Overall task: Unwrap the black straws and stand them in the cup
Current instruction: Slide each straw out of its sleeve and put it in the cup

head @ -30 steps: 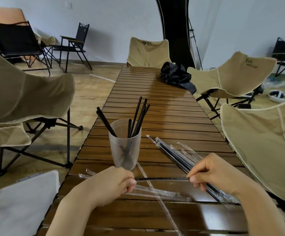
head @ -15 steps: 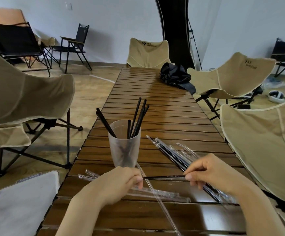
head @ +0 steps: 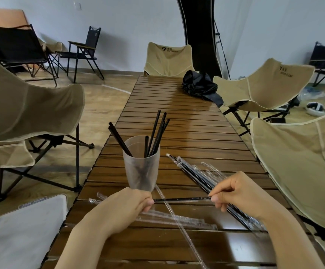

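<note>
A frosted plastic cup (head: 141, 169) stands on the slatted wooden table (head: 177, 117), with several black straws (head: 156, 136) leaning in it. Just in front of the cup a black straw (head: 183, 199) lies level between my hands. My left hand (head: 124, 208) pinches its left end, and my right hand (head: 241, 193) pinches its right end. A bundle of wrapped black straws (head: 200, 175) lies on the table to the right, partly under my right hand. Empty clear wrappers (head: 173, 220) lie in front of me.
Beige folding chairs (head: 25, 113) flank the table on both sides and one stands at its far end. A black bag (head: 200, 84) lies on the far right of the table. A white cushion (head: 21, 230) sits at the lower left.
Both hands have kept hold of the straw's ends, and the visible stretch of straw between them stays about the same. The cup and the wrapped bundle have not moved.
</note>
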### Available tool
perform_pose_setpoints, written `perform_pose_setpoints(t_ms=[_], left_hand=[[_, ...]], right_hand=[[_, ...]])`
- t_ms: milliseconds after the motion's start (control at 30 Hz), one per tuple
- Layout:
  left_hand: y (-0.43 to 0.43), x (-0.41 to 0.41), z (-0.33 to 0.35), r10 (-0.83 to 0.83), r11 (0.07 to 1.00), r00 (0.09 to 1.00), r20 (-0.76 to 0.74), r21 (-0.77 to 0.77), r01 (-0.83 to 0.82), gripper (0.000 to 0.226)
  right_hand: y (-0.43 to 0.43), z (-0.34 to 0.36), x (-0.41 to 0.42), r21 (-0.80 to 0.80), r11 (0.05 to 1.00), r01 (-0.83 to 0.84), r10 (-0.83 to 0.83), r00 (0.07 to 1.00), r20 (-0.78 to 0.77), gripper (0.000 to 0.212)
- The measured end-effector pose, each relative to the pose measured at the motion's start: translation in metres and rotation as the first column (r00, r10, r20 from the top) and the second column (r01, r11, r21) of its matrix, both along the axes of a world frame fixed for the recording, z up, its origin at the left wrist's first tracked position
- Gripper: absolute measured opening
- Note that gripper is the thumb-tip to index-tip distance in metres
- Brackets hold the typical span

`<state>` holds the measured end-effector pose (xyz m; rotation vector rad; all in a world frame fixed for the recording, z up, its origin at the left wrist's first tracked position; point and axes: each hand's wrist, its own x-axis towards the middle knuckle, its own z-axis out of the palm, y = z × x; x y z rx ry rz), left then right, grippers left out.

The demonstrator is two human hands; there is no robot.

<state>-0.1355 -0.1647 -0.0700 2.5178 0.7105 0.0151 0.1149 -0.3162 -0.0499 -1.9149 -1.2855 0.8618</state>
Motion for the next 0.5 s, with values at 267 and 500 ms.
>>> perform_pose_setpoints(t_ms=[267,500], left_hand=[[-0.006,0.006,0.006,-0.007,1.0,1.0,0.011,0.017,0.007,0.031],[-0.011,0.013,0.005,-0.001,1.0,0.999,-0.034,0.028,0.002,0.029]], right_hand=[[0.009,-0.005,-0.009,-0.047,0.998,-0.05,0.053,0.997,0.064,0.029],[0.007,-0.001,-0.01,-0.019,1.0,-0.021,0.022,1.0,0.014,0.018]])
